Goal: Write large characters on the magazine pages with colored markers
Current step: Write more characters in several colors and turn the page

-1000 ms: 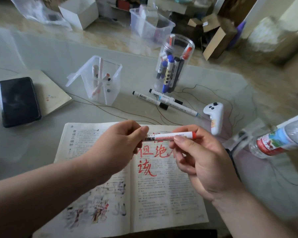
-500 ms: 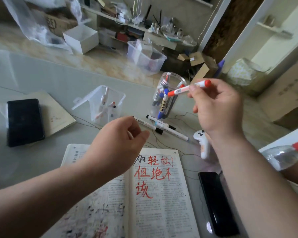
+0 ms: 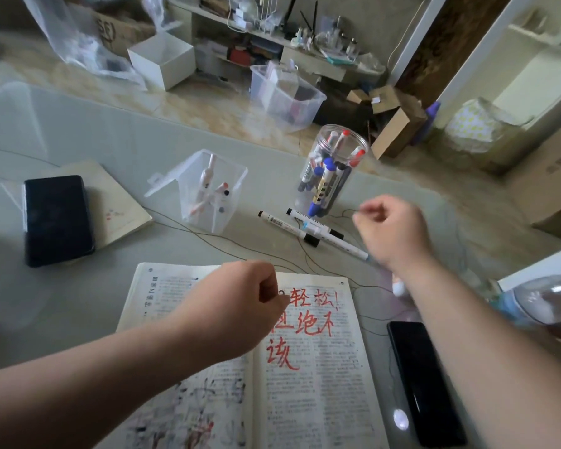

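Note:
The open magazine lies at the table's near edge, with large red characters on its right page and smudged ink on the left page. My left hand hovers over the fold, fingers curled into a fist, nothing in it. Further right, my right hand is above the table with curled fingers, blurred and holding nothing. A clear round jar of red, blue and black markers stands just beyond it. Two capped white markers lie loose in front of the jar.
A clear square box with a few pens stands left of the jar. One black phone lies on a notebook at left, another phone right of the magazine. A plastic bottle lies at right. Thin cables cross the table.
The red marker that my right hand held up by the jar is gone from the hand. That hand has dropped back towards the table. My left hand stayed over the magazine.

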Demonstrator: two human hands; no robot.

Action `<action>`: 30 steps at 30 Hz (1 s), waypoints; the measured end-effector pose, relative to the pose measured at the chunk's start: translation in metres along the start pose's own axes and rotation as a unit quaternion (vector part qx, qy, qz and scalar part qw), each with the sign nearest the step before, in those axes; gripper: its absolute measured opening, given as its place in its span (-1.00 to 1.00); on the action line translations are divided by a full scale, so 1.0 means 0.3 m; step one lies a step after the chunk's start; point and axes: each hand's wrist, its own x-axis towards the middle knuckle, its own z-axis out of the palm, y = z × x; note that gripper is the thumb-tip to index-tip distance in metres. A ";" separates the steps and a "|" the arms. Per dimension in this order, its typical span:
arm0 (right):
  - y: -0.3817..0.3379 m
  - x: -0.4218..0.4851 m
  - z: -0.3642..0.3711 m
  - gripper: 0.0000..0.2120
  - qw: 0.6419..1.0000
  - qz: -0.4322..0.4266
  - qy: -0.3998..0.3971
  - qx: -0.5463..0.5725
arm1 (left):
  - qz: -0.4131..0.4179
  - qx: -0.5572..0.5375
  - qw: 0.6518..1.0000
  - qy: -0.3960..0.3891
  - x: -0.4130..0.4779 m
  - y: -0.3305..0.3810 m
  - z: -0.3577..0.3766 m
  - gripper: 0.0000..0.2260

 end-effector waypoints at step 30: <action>-0.082 -0.347 -0.026 -0.89 0.879 0.217 -0.286 0.314 | 0.067 0.047 0.990 -0.119 -0.051 -0.016 0.051 -0.82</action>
